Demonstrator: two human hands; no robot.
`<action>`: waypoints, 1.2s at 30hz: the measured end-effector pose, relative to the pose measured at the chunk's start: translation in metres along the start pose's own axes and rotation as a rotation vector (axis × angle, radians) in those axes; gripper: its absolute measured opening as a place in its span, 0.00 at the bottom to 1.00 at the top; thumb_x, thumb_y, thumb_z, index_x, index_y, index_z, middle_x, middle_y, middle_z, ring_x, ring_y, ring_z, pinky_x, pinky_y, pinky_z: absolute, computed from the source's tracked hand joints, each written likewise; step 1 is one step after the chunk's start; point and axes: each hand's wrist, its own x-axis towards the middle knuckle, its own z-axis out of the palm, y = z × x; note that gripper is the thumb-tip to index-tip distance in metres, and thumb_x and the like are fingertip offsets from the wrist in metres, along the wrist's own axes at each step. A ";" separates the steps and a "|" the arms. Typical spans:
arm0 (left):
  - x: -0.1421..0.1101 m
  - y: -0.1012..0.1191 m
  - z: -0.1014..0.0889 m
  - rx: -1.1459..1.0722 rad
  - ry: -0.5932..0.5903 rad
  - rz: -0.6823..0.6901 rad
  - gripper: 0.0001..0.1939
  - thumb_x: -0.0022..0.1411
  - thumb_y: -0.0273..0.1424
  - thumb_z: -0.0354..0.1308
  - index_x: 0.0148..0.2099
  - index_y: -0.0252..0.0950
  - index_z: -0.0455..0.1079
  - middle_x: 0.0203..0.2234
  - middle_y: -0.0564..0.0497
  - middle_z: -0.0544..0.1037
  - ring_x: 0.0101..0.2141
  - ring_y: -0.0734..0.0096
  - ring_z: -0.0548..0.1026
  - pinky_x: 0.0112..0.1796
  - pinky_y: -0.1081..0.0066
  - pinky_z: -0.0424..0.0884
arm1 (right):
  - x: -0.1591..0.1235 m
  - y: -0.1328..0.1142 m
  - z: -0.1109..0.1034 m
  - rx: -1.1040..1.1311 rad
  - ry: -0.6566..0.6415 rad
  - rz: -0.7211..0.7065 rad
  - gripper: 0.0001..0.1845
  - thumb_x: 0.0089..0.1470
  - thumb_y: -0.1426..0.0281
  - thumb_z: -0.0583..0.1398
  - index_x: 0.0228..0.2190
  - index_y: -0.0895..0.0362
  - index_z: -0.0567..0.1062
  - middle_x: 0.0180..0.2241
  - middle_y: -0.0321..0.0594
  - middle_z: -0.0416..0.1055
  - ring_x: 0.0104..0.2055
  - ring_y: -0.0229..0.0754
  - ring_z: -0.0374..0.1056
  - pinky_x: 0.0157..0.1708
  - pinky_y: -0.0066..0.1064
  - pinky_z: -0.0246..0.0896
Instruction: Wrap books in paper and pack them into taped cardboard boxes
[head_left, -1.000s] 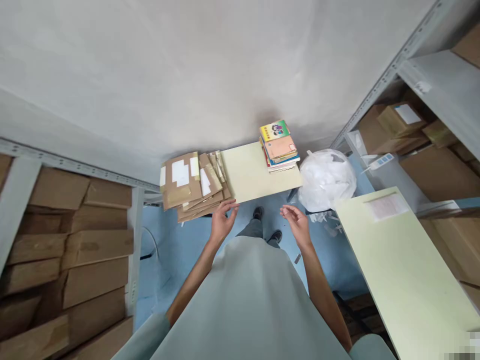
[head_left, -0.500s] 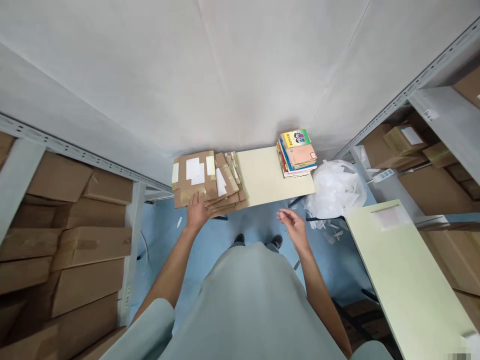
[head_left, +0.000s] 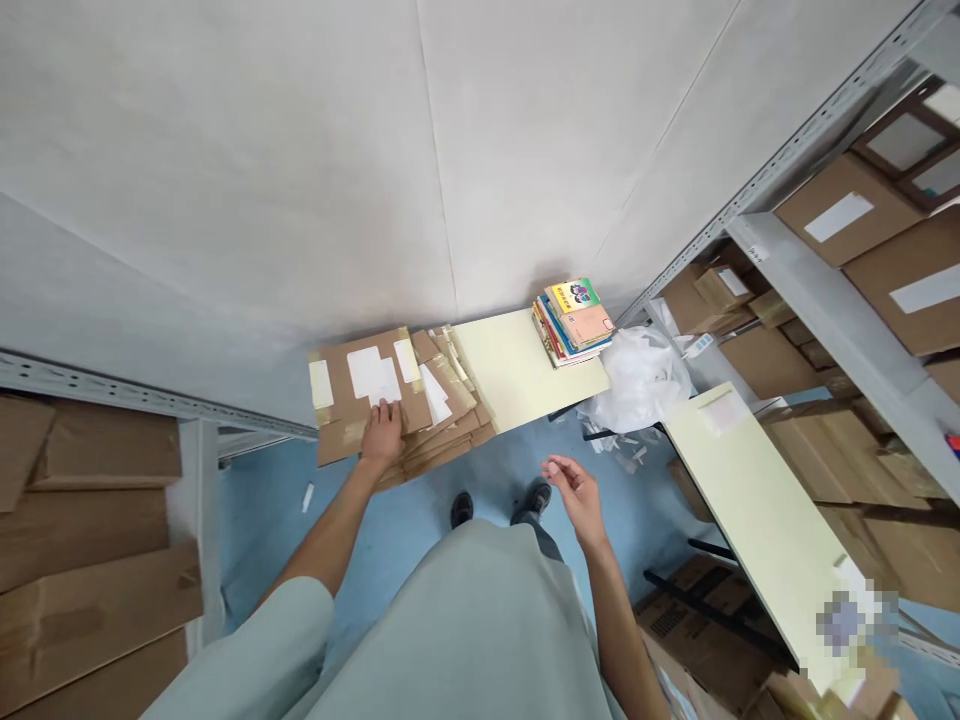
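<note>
My left hand (head_left: 383,434) lies on the top sheet of a pile of flattened cardboard (head_left: 341,385), with its fingers stretched out near the white paper labels (head_left: 373,374). The pile rests on the left end of a pale yellow table (head_left: 502,365) against the wall. My right hand (head_left: 576,492) hangs in the air in front of the table, its fingers loosely bent and nothing visible in them. A stack of books (head_left: 577,320) stands at the table's right end, with a yellow and green cover on top.
A white plastic bag (head_left: 641,380) sits right of the table, with scraps on the blue floor (head_left: 405,555) below. A second pale table (head_left: 750,510) runs along the right. Shelves of cardboard boxes (head_left: 97,620) stand on the left, with more boxes (head_left: 862,215) on the right.
My view has turned to the right, showing more of the right shelves. My left hand has moved slightly farther onto the cardboard, near the labels. My right hand's fingers have loosened a little.
</note>
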 end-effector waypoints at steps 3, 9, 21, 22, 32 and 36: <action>0.002 -0.010 -0.024 0.018 -0.024 0.056 0.40 0.64 0.18 0.54 0.78 0.18 0.59 0.75 0.20 0.62 0.73 0.35 0.66 0.68 0.49 0.68 | -0.008 0.003 0.003 -0.004 0.025 -0.007 0.30 0.55 0.39 0.72 0.44 0.51 0.85 0.45 0.47 0.88 0.46 0.57 0.85 0.55 0.52 0.80; -0.010 -0.037 -0.112 -0.007 0.156 -0.003 0.34 0.72 0.22 0.50 0.78 0.30 0.65 0.56 0.27 0.84 0.53 0.39 0.85 0.55 0.52 0.78 | -0.003 0.007 0.018 -0.002 -0.014 -0.018 0.32 0.53 0.39 0.73 0.44 0.52 0.85 0.46 0.49 0.87 0.46 0.58 0.85 0.55 0.54 0.79; -0.094 -0.035 -0.241 -1.052 0.273 0.055 0.48 0.43 0.70 0.74 0.51 0.35 0.83 0.48 0.38 0.89 0.53 0.37 0.85 0.55 0.49 0.83 | 0.066 -0.033 0.050 0.023 -0.095 -0.258 0.34 0.51 0.39 0.73 0.46 0.52 0.85 0.52 0.51 0.86 0.56 0.60 0.81 0.62 0.55 0.75; -0.096 -0.022 -0.242 -1.103 0.191 0.068 0.49 0.41 0.69 0.76 0.51 0.35 0.83 0.48 0.38 0.89 0.53 0.37 0.85 0.54 0.48 0.84 | 0.069 -0.038 0.045 0.033 -0.069 -0.272 0.35 0.51 0.39 0.74 0.49 0.52 0.85 0.55 0.52 0.84 0.59 0.60 0.80 0.63 0.56 0.74; -0.047 0.182 -0.221 -1.082 -0.457 0.332 0.41 0.41 0.59 0.83 0.49 0.36 0.85 0.49 0.36 0.89 0.53 0.36 0.85 0.58 0.44 0.82 | 0.047 -0.045 -0.100 0.230 -0.023 -0.232 0.38 0.50 0.48 0.78 0.57 0.49 0.79 0.61 0.45 0.82 0.62 0.58 0.79 0.62 0.51 0.77; -0.030 0.290 -0.196 -0.995 -0.606 0.440 0.45 0.41 0.59 0.83 0.53 0.35 0.84 0.51 0.36 0.88 0.56 0.35 0.84 0.59 0.43 0.80 | 0.019 -0.024 -0.186 0.309 0.159 -0.207 0.37 0.44 0.50 0.81 0.52 0.50 0.81 0.56 0.46 0.85 0.57 0.59 0.82 0.59 0.51 0.80</action>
